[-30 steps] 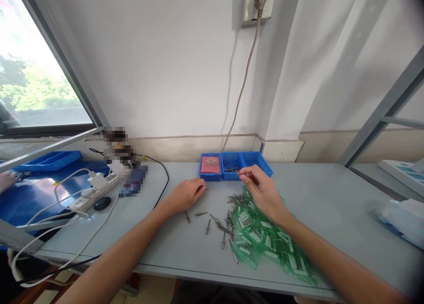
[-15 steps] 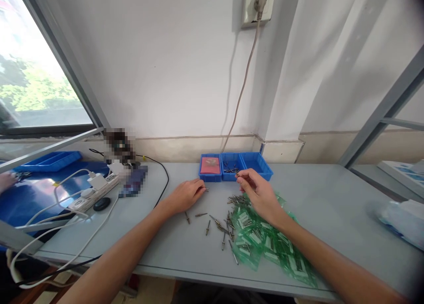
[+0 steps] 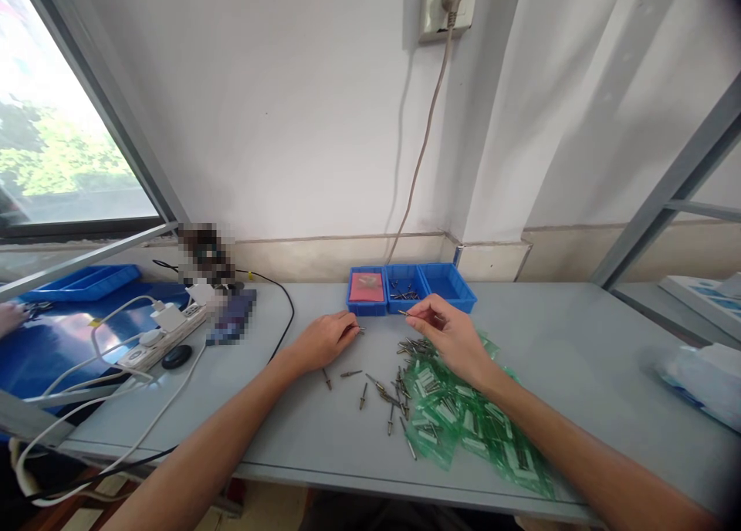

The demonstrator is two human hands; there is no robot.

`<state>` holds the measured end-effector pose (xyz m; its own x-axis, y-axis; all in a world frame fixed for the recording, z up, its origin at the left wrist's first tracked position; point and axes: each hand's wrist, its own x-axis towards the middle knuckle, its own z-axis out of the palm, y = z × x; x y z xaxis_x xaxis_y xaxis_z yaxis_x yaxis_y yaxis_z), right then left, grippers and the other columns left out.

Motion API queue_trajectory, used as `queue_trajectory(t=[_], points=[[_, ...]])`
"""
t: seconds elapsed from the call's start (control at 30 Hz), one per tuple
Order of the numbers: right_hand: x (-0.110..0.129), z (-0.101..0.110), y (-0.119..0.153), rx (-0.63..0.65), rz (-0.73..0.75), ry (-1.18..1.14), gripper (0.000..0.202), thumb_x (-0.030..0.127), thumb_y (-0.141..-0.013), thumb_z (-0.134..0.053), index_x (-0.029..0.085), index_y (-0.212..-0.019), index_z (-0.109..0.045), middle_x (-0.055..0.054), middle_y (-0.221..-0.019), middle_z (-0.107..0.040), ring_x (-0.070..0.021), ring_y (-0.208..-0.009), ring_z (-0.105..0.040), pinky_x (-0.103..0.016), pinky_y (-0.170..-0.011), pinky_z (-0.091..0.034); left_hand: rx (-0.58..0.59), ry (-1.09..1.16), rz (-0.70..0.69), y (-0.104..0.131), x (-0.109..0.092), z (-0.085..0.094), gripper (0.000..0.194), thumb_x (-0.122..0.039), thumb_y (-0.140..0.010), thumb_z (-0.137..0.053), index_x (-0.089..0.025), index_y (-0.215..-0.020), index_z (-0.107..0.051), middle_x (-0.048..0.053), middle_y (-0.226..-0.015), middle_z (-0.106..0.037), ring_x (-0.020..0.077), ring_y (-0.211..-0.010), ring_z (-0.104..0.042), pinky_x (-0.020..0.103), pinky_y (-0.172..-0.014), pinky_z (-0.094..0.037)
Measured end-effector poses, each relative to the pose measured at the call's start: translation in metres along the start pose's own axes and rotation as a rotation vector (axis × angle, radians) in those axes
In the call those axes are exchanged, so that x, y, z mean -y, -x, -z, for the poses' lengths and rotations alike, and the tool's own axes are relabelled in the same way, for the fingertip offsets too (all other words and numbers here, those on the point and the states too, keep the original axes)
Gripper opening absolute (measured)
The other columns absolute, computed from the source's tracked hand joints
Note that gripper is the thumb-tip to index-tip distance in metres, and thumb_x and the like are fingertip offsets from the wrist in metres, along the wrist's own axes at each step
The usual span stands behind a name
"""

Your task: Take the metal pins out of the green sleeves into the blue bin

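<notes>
rivet (image 3: 404, 312), pinched in right hand (image 3: 455, 338), tip protruding

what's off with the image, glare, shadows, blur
In the head view, the window is blown out, the blue mat has glare, the cord casts a shadow on the wall, the bag at right is smeared, a patch near the power strip is pixelated, the top right corner is dark; the pins lack fine detail.

Three bins (image 3: 367, 309) stood in a row at the rear of the table (image 3: 579, 377): the left held a packet (image 3: 367, 288), the middle rivets (image 3: 407, 294); before them, loose rivets (image 3: 389, 396) lay mostly left of bags (image 3: 468, 423)
</notes>
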<state>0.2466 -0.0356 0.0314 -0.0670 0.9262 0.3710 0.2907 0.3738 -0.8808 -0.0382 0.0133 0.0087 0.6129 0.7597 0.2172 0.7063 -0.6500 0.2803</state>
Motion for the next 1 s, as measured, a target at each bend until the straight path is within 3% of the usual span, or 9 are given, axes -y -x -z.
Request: queue_trajectory(t=[0.13,0.27,0.67,0.8,1.0], points=[[0.0040,0.0027,-0.0014,0.073,-0.088,-0.178,0.030,0.054,-0.087,-0.078,0.026,-0.094,-0.072,-0.002,-0.087,-0.066,-0.0190,-0.074,-0.056,-0.033,-0.070,-0.047,-0.009,-0.007,-0.010,0.0003,0.0005,-0.0003,0.027,-0.038,-0.111,-0.039,-0.023,-0.103,-0.060,0.004,-0.103,-0.069,0.0212,-0.091,-0.064,0.033,-0.080,-0.046],[0.0026,0.0050,-0.0021,0.116,-0.171,-0.336,0.038,0.059,-0.083,-0.081,0.025,-0.098,-0.074,-0.003,-0.095,-0.069,-0.0161,-0.070,-0.054,-0.031,-0.067,-0.047,-0.010,0.005,-0.011,0.0004,-0.0003,0.0002,0.027,-0.038,-0.111,-0.039,-0.023,-0.102,-0.060,0.004,-0.102,-0.069,0.0208,-0.088,-0.063,0.032,-0.078,-0.046],[0.0024,0.0032,-0.0022,0.202,-0.271,-0.544,0.036,0.057,-0.090,-0.075,0.022,-0.097,-0.070,0.000,-0.083,-0.059,-0.0135,-0.067,-0.051,-0.028,-0.064,-0.043,-0.008,-0.006,-0.013,0.0006,-0.0025,0.0005,0.023,-0.035,-0.110,-0.041,-0.023,-0.102,-0.059,0.003,-0.101,-0.069,0.0215,-0.090,-0.064,0.033,-0.080,-0.045],[0.0035,0.0025,-0.0023,0.164,-0.250,-0.488,0.038,0.057,-0.088,-0.077,0.023,-0.100,-0.067,0.000,-0.085,-0.060,-0.0142,-0.066,-0.051,-0.029,-0.064,-0.043,-0.008,-0.010,-0.018,0.0006,-0.0015,0.0000,0.021,-0.034,-0.110,-0.041,-0.024,-0.102,-0.058,0.003,-0.101,-0.069,0.0212,-0.090,-0.064,0.032,-0.079,-0.044],[0.0032,0.0007,-0.0019,0.042,-0.098,-0.165,0.029,0.051,-0.091,-0.075,0.025,-0.090,-0.063,0.001,-0.079,-0.059,-0.0171,-0.069,-0.052,-0.031,-0.067,-0.044,-0.014,-0.014,-0.033,0.0003,0.0003,-0.0028,0.020,-0.033,-0.110,-0.041,-0.023,-0.102,-0.057,0.003,-0.101,-0.068,0.0211,-0.089,-0.064,0.031,-0.079,-0.043]])
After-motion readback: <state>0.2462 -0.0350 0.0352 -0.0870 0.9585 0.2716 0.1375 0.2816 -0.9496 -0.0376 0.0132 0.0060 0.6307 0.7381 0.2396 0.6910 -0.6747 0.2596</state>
